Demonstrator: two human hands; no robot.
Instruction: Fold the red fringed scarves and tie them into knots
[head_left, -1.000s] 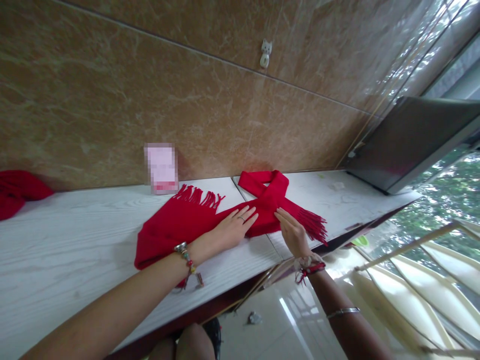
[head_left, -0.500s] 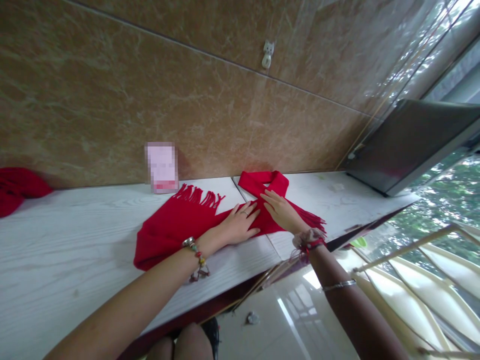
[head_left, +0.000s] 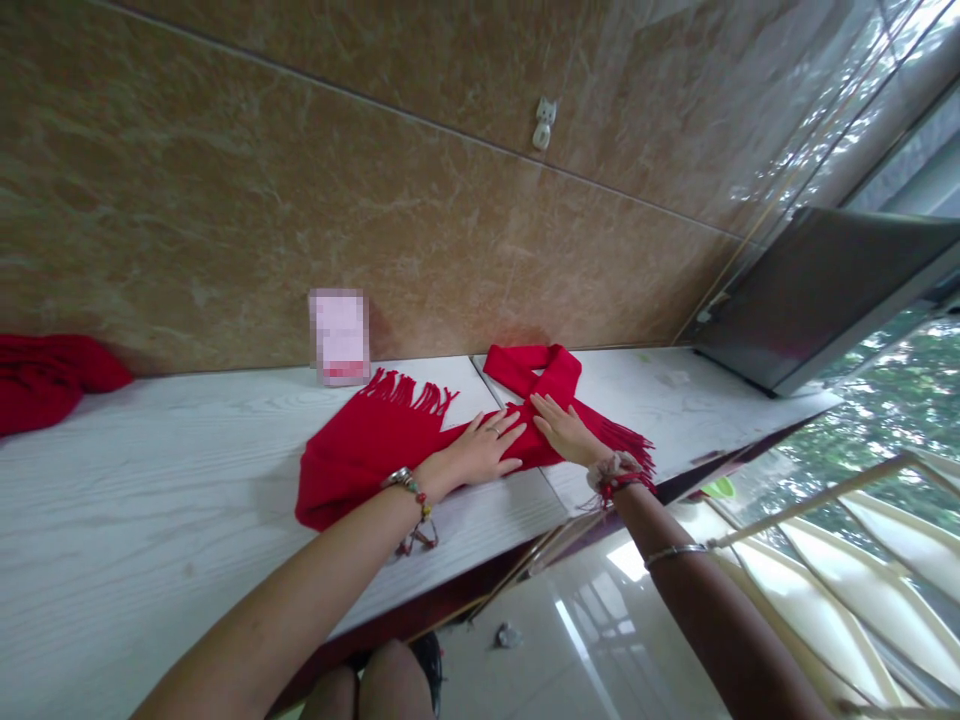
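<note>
A red fringed scarf point(head_left: 360, 450) lies folded across the white wood-grain counter point(head_left: 187, 480). One fringed end points toward the wall, the other toward the right, and a narrow band loops near the wall. Flat on the scarf's middle rests my left hand point(head_left: 480, 450), fingers spread, a ring on one finger. Just right of it, my right hand point(head_left: 566, 430) presses on the crossing of the scarf with its fingers stretched out. Part of the cloth is hidden beneath both hands and my left wrist.
Against the marbled wall point(head_left: 262, 200) stands a blurred pink-and-white box point(head_left: 340, 335). More red cloth point(head_left: 56, 380) is bunched at the far left. A dark grey panel point(head_left: 817, 290) rises at the counter's right end, near a pale metal railing point(head_left: 847, 490). The front edge drops to a shiny floor.
The view has shifted slightly, so the counter things appear a little further right. Both hands stay flat on the scarf; my right hand sits slightly lower on it.
</note>
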